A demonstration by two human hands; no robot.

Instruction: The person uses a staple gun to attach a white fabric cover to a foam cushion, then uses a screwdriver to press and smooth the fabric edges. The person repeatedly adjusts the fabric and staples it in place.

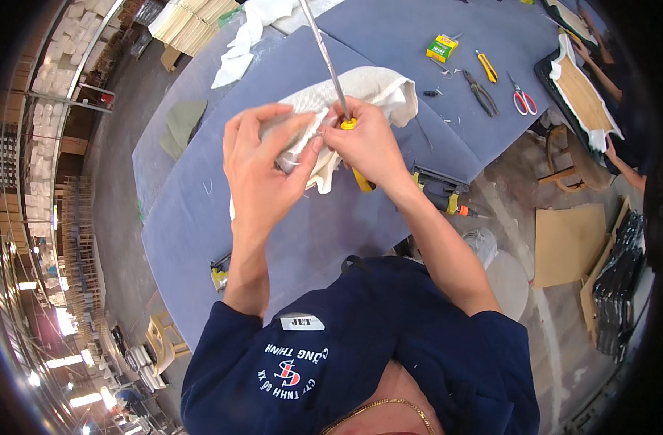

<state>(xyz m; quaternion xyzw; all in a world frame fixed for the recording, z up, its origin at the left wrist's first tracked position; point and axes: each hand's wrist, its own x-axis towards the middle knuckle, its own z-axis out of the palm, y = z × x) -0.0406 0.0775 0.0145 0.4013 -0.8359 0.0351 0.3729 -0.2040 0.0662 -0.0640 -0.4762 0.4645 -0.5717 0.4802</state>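
Cream woven fabric (pixel 378 81), folded and bunched, lies in front of me under both hands. My left hand (pixel 262 159) bends around its gathered edge, thumb and fingers closed on the cloth; the fingers are slightly blurred. My right hand (pixel 367 141) grips a screwdriver (pixel 324 54) with a long metal shaft and a yellow handle. The shaft points up and away, and the handle's end shows below my palm. My right thumb and fingertips also press at the fabric's edge, close to my left fingertips. What lies inside the folds is hidden.
On the blue-grey table (pixel 309 232) lie pliers (pixel 481 94), a yellow cutter (pixel 486 67), red-handled scissors (pixel 522 100) and a small green-yellow box (pixel 442 48). A staple gun (pixel 441 188) rests at the right edge. Another person works on a fabric-edged wooden panel (pixel 581 90).
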